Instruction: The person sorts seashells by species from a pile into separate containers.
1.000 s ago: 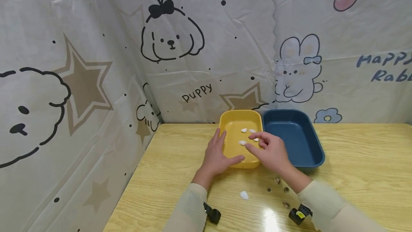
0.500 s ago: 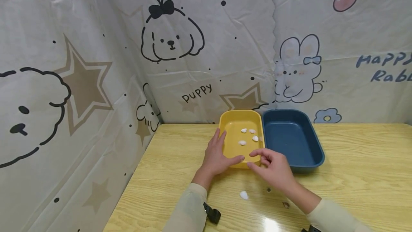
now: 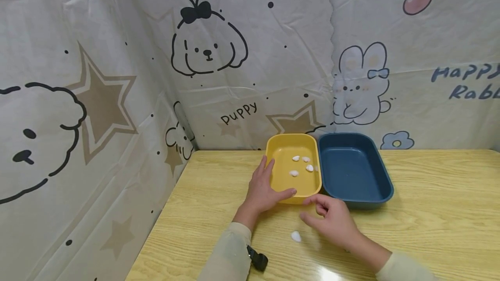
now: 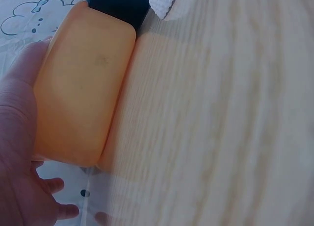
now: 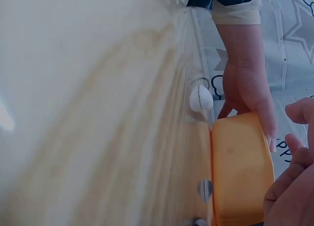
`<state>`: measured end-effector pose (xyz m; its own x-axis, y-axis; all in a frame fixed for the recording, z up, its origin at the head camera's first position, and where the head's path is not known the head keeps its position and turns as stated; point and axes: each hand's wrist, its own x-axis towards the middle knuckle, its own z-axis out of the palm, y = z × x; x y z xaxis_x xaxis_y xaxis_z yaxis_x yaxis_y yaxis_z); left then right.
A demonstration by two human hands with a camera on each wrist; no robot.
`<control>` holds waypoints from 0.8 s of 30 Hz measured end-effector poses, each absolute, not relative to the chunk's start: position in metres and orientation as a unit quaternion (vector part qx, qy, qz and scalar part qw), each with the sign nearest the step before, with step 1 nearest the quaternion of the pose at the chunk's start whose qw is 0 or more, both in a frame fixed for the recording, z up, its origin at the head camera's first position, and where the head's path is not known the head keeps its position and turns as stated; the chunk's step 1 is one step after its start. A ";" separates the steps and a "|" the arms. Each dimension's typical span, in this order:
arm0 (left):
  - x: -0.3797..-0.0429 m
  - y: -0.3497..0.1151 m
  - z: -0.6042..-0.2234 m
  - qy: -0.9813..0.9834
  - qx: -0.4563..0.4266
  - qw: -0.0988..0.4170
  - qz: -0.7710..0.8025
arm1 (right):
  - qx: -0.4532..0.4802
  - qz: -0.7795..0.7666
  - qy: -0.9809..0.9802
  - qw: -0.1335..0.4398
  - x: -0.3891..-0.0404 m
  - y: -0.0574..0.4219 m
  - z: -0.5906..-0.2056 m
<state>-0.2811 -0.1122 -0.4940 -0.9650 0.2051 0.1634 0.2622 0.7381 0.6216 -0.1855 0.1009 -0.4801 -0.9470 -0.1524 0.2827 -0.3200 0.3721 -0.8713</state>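
Observation:
My left hand (image 3: 264, 190) holds the near left corner of a yellow tray (image 3: 294, 192), its thumb over the front rim and its fingers along the left side. Inside the tray lie several small white seashells (image 3: 294, 173). My right hand (image 3: 332, 222) hovers over the table just in front of the trays, thumb and index finger apart with nothing between them. Left of it, a larger ribbed white seashell (image 3: 296, 236) rests on the table; the right wrist view shows this white seashell (image 5: 201, 98) before the yellow tray. A striped dark seashell (image 5: 205, 190) lies close to the tray.
A deep blue tray (image 3: 355, 172) stands against the yellow tray's right side. Both are at the back of the wood-grain table (image 3: 441, 211), before a printed cloth (image 3: 254, 55). A black wrist camera (image 3: 258, 258) sits on my left wrist.
My right hand has drawn back from over the yellow tray to the table in front of it, now covering the small dark seashells. My left hand has stayed in place.

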 end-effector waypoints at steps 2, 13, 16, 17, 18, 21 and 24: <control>-0.281 -0.112 -0.494 -0.931 -0.125 0.041 -0.340 | 0.145 0.540 -0.826 0.072 -0.184 0.101 -0.482; -0.280 -0.112 -0.495 -0.931 -0.124 0.039 -0.342 | 0.163 0.527 -0.834 0.023 -0.180 0.099 -0.496; -0.280 -0.112 -0.495 -0.930 -0.124 0.039 -0.345 | 0.182 0.518 -0.836 0.024 -0.179 0.098 -0.500; -0.279 -0.112 -0.495 -0.930 -0.124 0.040 -0.345 | 0.186 0.514 -0.837 0.025 -0.178 0.097 -0.501; -0.279 -0.112 -0.495 -0.930 -0.124 0.041 -0.345 | 0.189 0.512 -0.837 0.026 -0.178 0.097 -0.501; -0.280 -0.112 -0.495 -0.930 -0.125 0.044 -0.342 | 0.192 0.501 -0.844 0.025 -0.177 0.096 -0.503; -0.280 -0.112 -0.495 -0.931 -0.123 0.043 -0.340 | 0.191 0.483 -0.854 0.020 -0.177 0.095 -0.505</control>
